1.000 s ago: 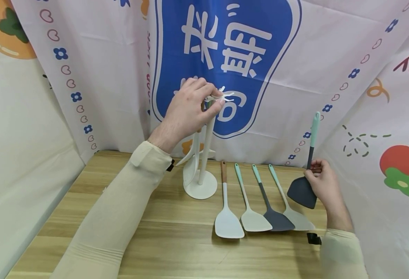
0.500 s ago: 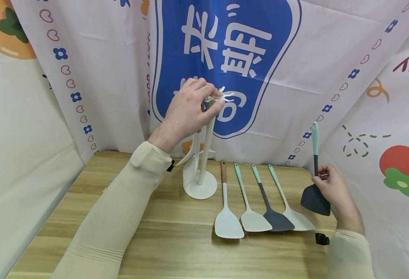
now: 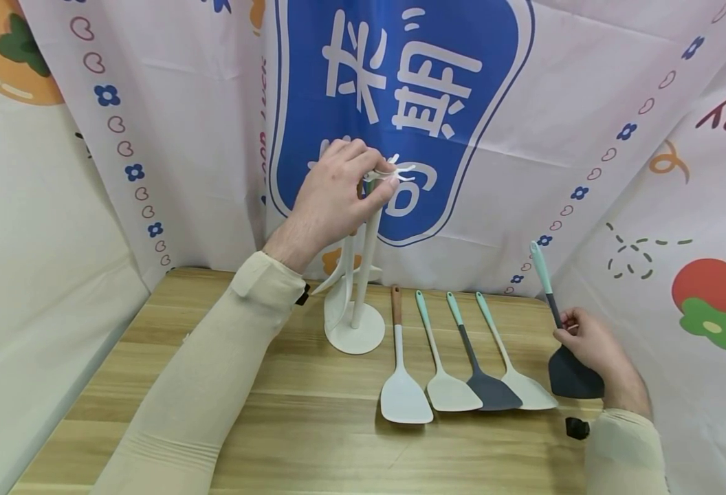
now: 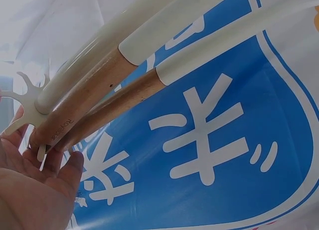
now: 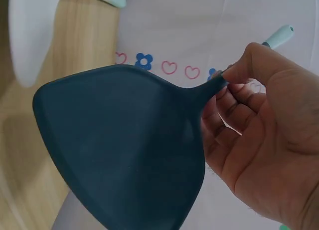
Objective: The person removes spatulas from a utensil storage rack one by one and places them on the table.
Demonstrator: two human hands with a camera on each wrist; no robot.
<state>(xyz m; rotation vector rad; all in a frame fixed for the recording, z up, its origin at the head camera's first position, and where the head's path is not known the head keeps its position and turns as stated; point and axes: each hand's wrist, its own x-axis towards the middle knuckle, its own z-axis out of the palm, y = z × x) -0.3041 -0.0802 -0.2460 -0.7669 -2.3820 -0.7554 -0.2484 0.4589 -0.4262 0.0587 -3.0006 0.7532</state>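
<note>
My left hand [image 3: 338, 189] grips the hooked top of a cream utensil stand [image 3: 368, 337]. Wooden-handled utensils hang there; in the left wrist view the handle [image 4: 94, 93] ends lie close to the fingers. At the right end of the table, my right hand [image 3: 601, 354] pinches a dark spatula [image 3: 572, 375] by its neck. Its mint handle points up and its blade hangs down, tilted. The right wrist view shows the broad blade [image 5: 124, 140] from close by. Part of the neck is hidden behind the thumb and fingers.
Side by side on the wooden table [image 3: 313, 440] lie a white spatula [image 3: 406, 399] with a brown handle, a cream spatula [image 3: 454, 394], a dark grey spatula [image 3: 493, 392] and a beige spatula [image 3: 531, 392]. Printed cloth [image 3: 202, 137] hangs behind.
My right hand has moved right and down with the dark spatula, whose handle now leans to the left. The left hand has stayed on the stand's top.
</note>
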